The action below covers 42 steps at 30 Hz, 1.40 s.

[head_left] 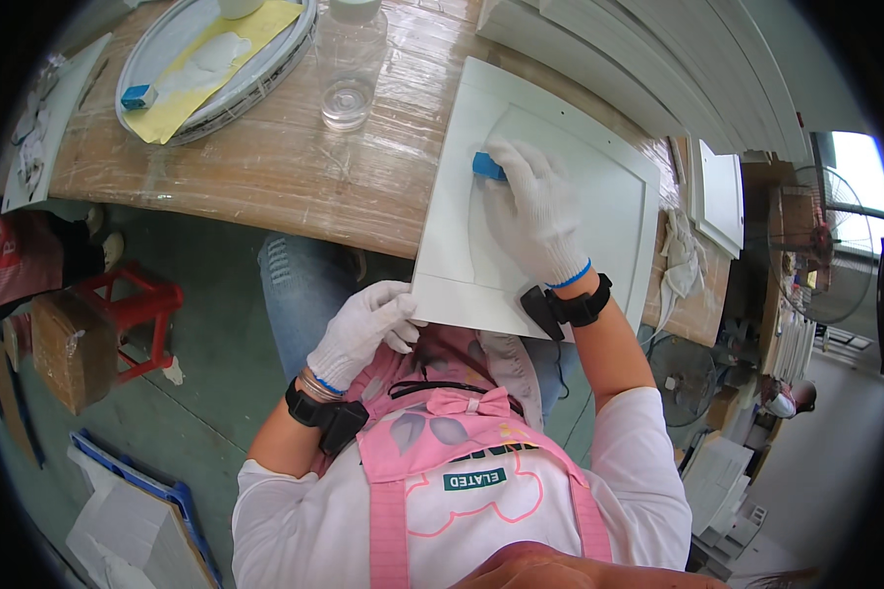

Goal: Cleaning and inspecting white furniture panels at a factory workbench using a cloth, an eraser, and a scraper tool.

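A white cabinet door panel (pixel 560 236) with a recessed centre lies on the table and juts over its near edge. My right hand (pixel 535 211), in a white knit glove, is closed on a small blue block (pixel 488 166) and presses it to the panel's face near the left frame strip; motion blurs the fingers a little. At the panel's near left corner my left hand (pixel 365 329), gloved too, has its fingers curled round the edge. Another small blue block (pixel 138 96) rests on a yellow sheet (pixel 172 116) bearing white paste, on a round lid (pixel 236 106).
A clear jar (pixel 347 103) stands on the film-covered wooden table (pixel 265 182). Long white boards (pixel 648 59) are stacked behind the panel. To the right lies a white cloth (pixel 680 260). Lower left are a red stool (pixel 147 314) and a cardboard box (pixel 77 348).
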{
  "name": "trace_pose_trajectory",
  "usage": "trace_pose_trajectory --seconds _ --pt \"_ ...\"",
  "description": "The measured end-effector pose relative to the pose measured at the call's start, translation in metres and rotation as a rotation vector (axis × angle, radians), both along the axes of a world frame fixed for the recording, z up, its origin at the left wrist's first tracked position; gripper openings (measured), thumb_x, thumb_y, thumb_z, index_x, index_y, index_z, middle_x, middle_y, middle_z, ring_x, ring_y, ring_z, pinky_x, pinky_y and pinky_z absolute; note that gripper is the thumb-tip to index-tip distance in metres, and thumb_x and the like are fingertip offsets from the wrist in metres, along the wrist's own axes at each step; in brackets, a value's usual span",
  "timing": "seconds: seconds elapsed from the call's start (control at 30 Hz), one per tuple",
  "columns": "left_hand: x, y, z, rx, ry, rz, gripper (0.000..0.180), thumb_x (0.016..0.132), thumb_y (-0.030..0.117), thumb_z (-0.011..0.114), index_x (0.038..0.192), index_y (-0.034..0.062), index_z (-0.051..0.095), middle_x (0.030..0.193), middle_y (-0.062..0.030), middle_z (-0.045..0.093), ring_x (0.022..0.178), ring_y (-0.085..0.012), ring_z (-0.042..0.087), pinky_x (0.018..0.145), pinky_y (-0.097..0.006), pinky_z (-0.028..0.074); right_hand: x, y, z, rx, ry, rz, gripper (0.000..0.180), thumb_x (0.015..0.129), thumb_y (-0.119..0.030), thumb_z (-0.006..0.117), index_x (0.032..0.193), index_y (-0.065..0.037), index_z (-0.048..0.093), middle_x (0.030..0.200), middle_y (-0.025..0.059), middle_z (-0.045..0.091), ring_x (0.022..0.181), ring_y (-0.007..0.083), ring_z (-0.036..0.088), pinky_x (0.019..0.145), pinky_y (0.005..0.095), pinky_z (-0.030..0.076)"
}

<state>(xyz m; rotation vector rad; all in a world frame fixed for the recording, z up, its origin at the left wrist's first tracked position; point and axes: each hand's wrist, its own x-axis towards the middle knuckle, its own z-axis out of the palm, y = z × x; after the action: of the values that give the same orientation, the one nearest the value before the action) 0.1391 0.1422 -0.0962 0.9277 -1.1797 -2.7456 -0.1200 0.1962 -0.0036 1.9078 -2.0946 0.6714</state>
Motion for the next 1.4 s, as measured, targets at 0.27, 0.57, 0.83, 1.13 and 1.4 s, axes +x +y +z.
trace_pose_trajectory --seconds 0.27,0.57,0.83,1.13,1.4 --pt "0.000 -0.001 -0.001 0.008 0.012 0.005 0.039 0.101 0.031 0.060 0.124 -0.0013 0.058 0.096 -0.0073 0.069 0.072 -0.0112 0.065 0.060 -0.024 0.057 0.002 0.004 -0.002 0.065 0.063 0.000 0.042 0.080 -0.008 0.070 0.121 -0.013 0.062 0.112 0.0069 0.066 0.093 0.0326 0.063 0.077 0.0430 0.052" --pt "-0.001 -0.002 -0.003 0.021 0.031 -0.005 0.043 0.099 0.035 0.064 0.123 -0.0012 0.059 0.096 -0.0071 0.068 0.074 -0.0125 0.066 0.063 -0.026 0.057 -0.009 -0.007 0.002 0.037 0.086 -0.049 0.040 0.082 -0.007 0.069 0.120 -0.014 0.061 0.112 0.0079 0.065 0.095 0.0324 0.063 0.079 0.0427 0.052" --pt "-0.002 -0.003 -0.002 0.011 0.013 -0.009 0.045 0.098 0.035 0.065 0.123 -0.0014 0.059 0.096 -0.0069 0.068 0.074 -0.0128 0.065 0.063 -0.026 0.057 -0.020 -0.016 0.000 0.072 0.065 -0.089 0.038 0.082 -0.010 0.069 0.119 -0.013 0.061 0.110 0.0086 0.065 0.095 0.0324 0.063 0.079 0.0434 0.052" --pt "-0.003 -0.006 0.001 -0.013 0.000 -0.023 0.041 0.100 0.030 0.061 0.125 -0.0024 0.057 0.094 -0.0055 0.067 0.073 -0.0112 0.065 0.061 -0.025 0.057 -0.017 -0.018 0.008 0.127 0.019 -0.059 0.035 0.083 -0.009 0.069 0.117 -0.013 0.062 0.109 0.0109 0.066 0.099 0.0341 0.062 0.081 0.0433 0.052" --pt "-0.002 -0.007 -0.003 0.012 0.005 -0.031 0.047 0.097 0.034 0.066 0.125 -0.0025 0.058 0.097 -0.0067 0.064 0.076 -0.0136 0.065 0.064 -0.028 0.059 -0.027 -0.021 0.010 0.087 0.098 -0.037 0.034 0.083 -0.008 0.068 0.116 -0.014 0.061 0.112 0.0114 0.066 0.099 0.0351 0.062 0.083 0.0445 0.052"
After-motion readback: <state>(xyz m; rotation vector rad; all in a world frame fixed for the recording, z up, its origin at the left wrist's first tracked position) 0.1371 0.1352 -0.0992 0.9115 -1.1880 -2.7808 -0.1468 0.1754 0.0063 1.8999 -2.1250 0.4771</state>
